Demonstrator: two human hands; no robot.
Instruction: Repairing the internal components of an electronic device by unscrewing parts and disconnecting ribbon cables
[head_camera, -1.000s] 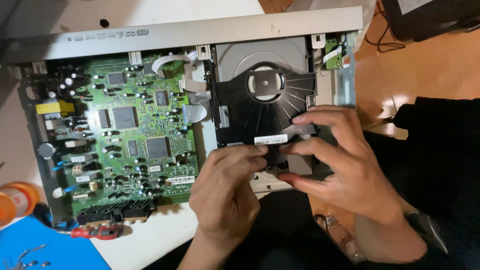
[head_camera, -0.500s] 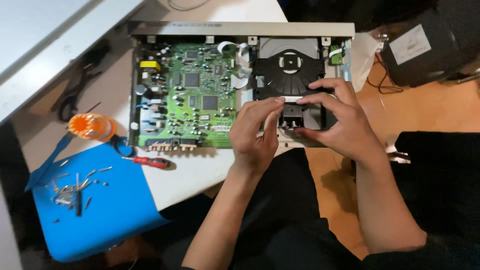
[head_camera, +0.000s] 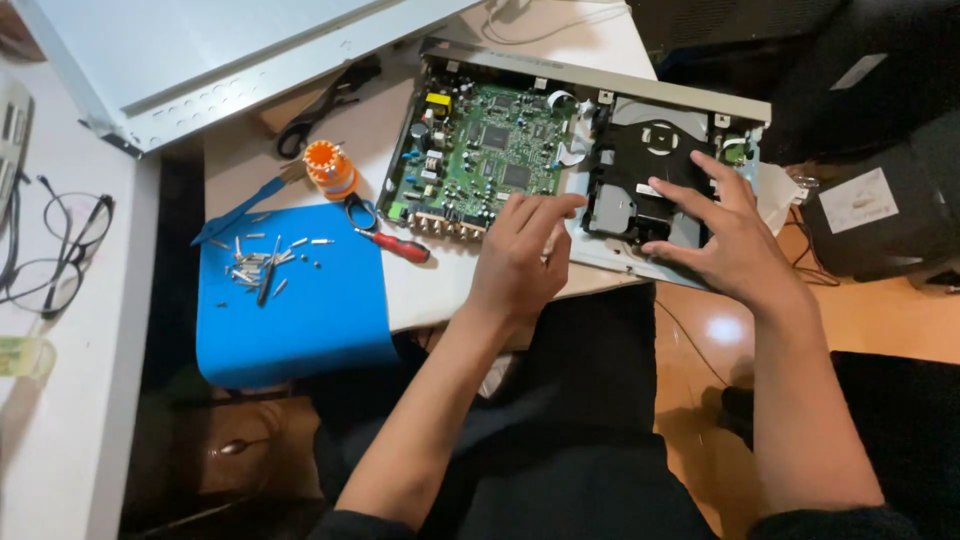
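the right hand lies spread and flat, its fingers splayed over the black plastic disc drive unit and pressing on it rather than closing round anything; the left hand is loosely curled and holds nothing, its fingers pointing at the drive's left edge, just beside the green printed circuit board. the drive sits in the right half of the open grey metal player chassis, and that corner of the chassis seems to overhang the near edge of the white bench. a hard push could tip or slide the chassis off, and a slipping left fingertip could snag the pale ribbon cable or knock board parts. the red-handled screwdriver lies well apart.
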